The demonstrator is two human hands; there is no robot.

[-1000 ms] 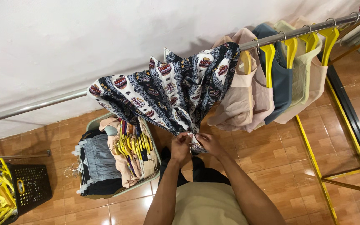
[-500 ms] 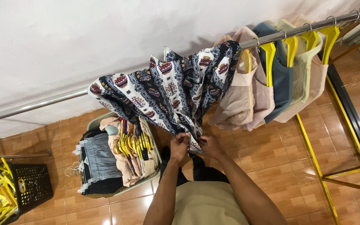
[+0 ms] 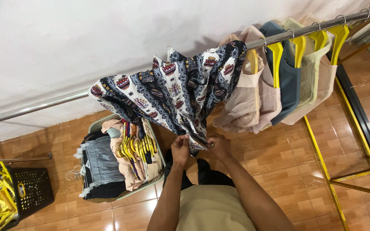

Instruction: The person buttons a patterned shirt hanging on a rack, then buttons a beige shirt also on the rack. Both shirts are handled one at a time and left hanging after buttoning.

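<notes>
Pinching the lower hem of the patterned garment (image 3: 172,96) with both hands: left hand (image 3: 180,149) at 7 o'clock of the hem corner, right hand (image 3: 220,146) at 5 o'clock, fingertips of each pressed together on the fabric edge. The garment is draped over the metal rail (image 3: 43,107), at frame centre, spread wide but bunched; whether it sits on a hanger I cannot tell.

Progress, my read: four pale and blue-grey tops (image 3: 279,81) already hang on yellow hangers (image 3: 298,42) at 2 o'clock along the rail, so a good share is up. This piece is on the rail but not yet straightened.

What is left: the green basket (image 3: 91,126) at 8 o'clock holds folded clothes plus a bundle of spare yellow hangers. A black crate (image 3: 35,188) with more hangers sits at 9 o'clock on the tiled floor (image 3: 287,158).
</notes>
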